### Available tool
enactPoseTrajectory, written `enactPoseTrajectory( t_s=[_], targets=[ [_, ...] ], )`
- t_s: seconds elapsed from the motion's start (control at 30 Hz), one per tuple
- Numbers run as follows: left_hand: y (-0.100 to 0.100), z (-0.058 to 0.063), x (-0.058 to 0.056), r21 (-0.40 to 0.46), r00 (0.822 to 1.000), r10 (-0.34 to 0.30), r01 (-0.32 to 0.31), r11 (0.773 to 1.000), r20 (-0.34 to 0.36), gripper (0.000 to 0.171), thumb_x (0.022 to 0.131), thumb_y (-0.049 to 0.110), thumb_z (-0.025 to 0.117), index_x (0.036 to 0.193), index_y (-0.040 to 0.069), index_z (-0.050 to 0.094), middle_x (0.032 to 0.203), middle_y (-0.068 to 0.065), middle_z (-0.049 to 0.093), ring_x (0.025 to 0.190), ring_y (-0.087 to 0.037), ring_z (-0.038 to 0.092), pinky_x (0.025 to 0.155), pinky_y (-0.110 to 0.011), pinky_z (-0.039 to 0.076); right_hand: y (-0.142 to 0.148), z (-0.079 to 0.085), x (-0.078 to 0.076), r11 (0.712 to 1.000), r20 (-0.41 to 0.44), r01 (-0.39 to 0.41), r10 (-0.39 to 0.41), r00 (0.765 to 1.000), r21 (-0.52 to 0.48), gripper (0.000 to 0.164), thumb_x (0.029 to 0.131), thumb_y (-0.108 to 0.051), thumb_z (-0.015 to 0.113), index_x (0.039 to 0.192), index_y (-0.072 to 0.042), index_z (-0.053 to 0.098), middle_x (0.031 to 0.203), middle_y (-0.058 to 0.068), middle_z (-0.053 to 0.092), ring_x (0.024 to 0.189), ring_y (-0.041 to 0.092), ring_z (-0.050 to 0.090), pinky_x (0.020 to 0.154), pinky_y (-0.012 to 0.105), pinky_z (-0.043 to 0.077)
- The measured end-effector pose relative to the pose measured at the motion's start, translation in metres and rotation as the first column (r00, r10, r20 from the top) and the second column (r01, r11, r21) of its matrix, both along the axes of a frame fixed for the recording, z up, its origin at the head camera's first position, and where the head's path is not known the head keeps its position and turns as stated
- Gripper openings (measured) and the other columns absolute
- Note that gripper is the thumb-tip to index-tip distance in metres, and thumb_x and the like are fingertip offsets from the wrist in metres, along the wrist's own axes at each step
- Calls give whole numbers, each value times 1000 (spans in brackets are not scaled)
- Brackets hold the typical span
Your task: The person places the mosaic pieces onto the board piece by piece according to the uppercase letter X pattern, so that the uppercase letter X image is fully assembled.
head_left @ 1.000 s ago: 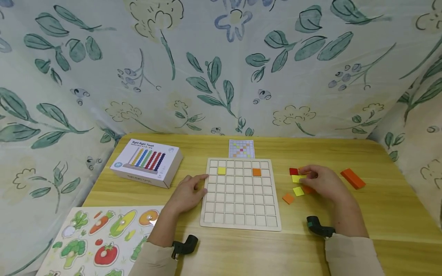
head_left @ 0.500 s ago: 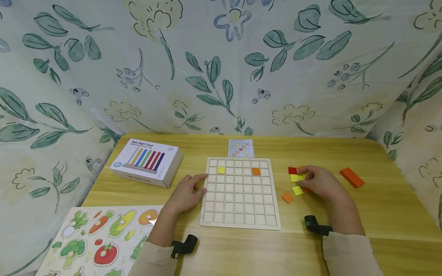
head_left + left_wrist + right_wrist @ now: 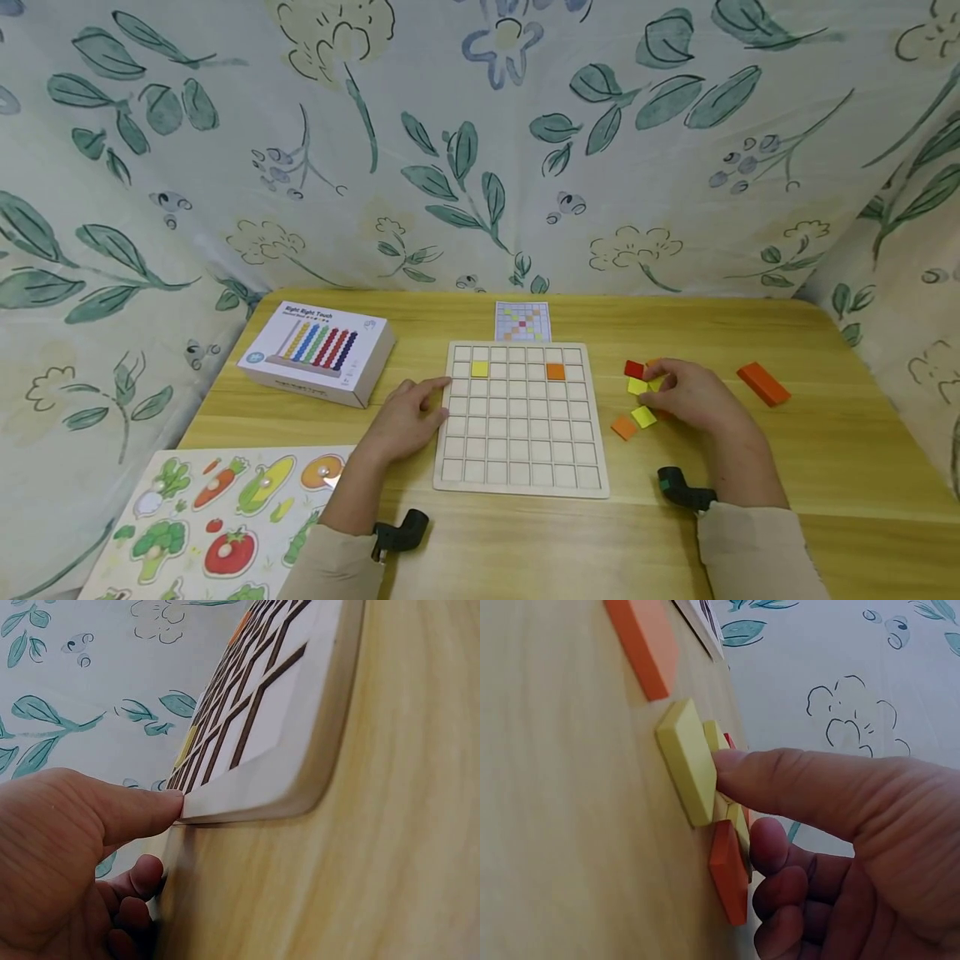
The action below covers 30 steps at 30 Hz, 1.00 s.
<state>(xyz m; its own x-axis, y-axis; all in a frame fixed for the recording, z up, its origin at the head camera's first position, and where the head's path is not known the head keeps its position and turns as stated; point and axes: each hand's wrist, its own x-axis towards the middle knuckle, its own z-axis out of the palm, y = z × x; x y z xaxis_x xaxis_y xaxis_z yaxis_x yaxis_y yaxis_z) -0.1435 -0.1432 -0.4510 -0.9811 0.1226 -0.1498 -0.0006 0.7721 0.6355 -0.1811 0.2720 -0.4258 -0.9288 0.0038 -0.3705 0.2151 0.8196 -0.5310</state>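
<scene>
In the head view a pale wooden grid board (image 3: 522, 490) lies flat, with a yellow tile (image 3: 479, 369) and an orange tile (image 3: 555, 372) in its upper squares. My left hand (image 3: 405, 421) touches the board's left edge with thumb and index finger. My right hand (image 3: 693, 396) is low over loose tiles. Its thumb is against or just beside a yellow tile (image 3: 686, 761) in the right wrist view. The index fingertip is hidden, so whether it pinches a tile is unclear. Nearby lie a red tile (image 3: 633, 368), another orange tile (image 3: 623, 427) and more yellow ones.
A small patterned card (image 3: 522, 322) lies behind the board. An orange block (image 3: 763, 383) is at the right. To the left are a boxed bead toy (image 3: 318, 350) and a vegetable puzzle board (image 3: 202, 517). Floral cloth (image 3: 480, 167) hangs behind the table.
My right hand has shifted slightly left and towards me among the tiles. The near yellow tile has turned a little, and the red tile has tilted slightly. My left hand stays put.
</scene>
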Motion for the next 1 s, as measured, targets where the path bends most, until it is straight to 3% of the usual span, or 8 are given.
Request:
enactPoseTrajectory(
  t_s=[0.57,1.0],
  targets=[
    [0,0,0,-1,1000,4,-4,1000,2,48,98,26,67,145,26,58,93,-4,49,85,-19,44,74,-35,37,-2,2,0,999,-19,-37,37,999,12,39,93,-27,74,120,-2,61,99,14,57,87,26,52,68,32,43],
    [0,0,0,-4,1000,-4,4,1000,5,48,99,24,66,145,26,58,94,-4,49,84,-19,44,74,-35,37,-39,7,2,992,-62,-128,129,990,21,31,95,-26,73,118,-7,65,103,11,64,89,24,56,71,31,47]
  ],
)
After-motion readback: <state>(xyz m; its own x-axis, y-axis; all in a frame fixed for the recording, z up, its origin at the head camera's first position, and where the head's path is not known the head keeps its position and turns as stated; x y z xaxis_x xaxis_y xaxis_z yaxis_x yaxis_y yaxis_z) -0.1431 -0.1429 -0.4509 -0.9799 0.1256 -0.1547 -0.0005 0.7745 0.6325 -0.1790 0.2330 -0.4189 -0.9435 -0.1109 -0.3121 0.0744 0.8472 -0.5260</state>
